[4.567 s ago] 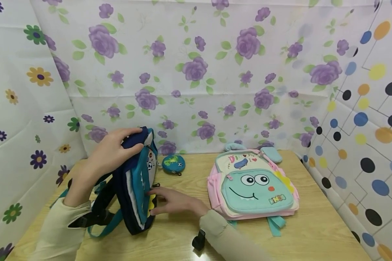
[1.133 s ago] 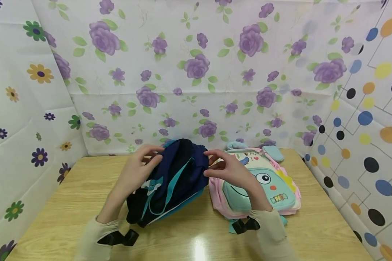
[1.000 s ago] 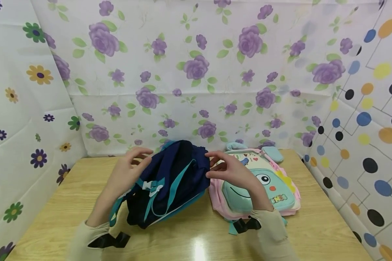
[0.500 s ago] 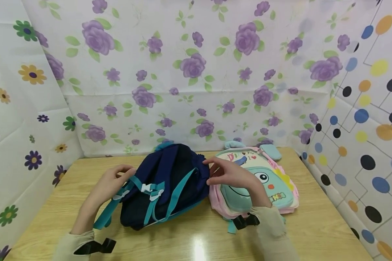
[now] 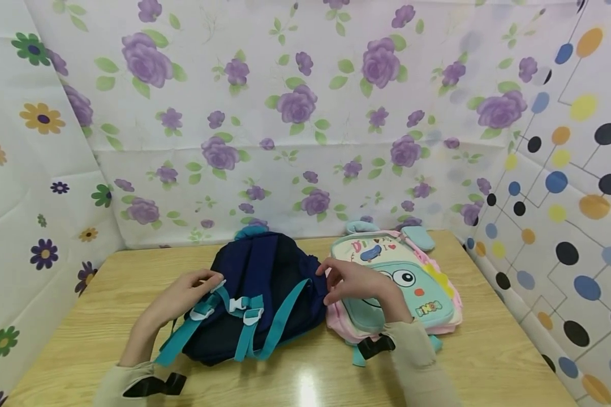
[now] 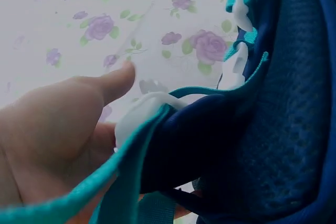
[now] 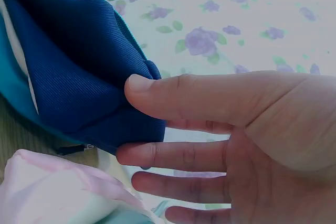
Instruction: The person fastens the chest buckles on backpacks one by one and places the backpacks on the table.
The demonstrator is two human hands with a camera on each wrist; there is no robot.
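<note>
A navy child's backpack (image 5: 290, 263) lies on the table with its back panel and straps upward. Teal webbing (image 5: 280, 319) and white buckles (image 5: 237, 304) cross it. At its left side, my left hand (image 5: 178, 297) touches the strap near a buckle; in the left wrist view its thumb stands raised beside a white buckle (image 6: 139, 116), other fingers partly hidden behind the strap. My right hand (image 5: 358, 282) touches the opposite side; in the right wrist view, its thumb and index finger, fairly straight, meet the navy side fabric (image 7: 89, 77). The backpack's front is hidden underneath.
A pink and mint dinosaur backpack (image 5: 402, 299) lies face up just right of the navy one, partly behind my right hand. The wooden table (image 5: 494, 350) reaches a flowered cloth (image 5: 295, 169) at the back. Patterned cloths also hang on both sides.
The navy backpack has turned from standing on edge to lying back side up. A small round teal purse has gone from sight. Lately my left hand has moved down and left to the strap.
</note>
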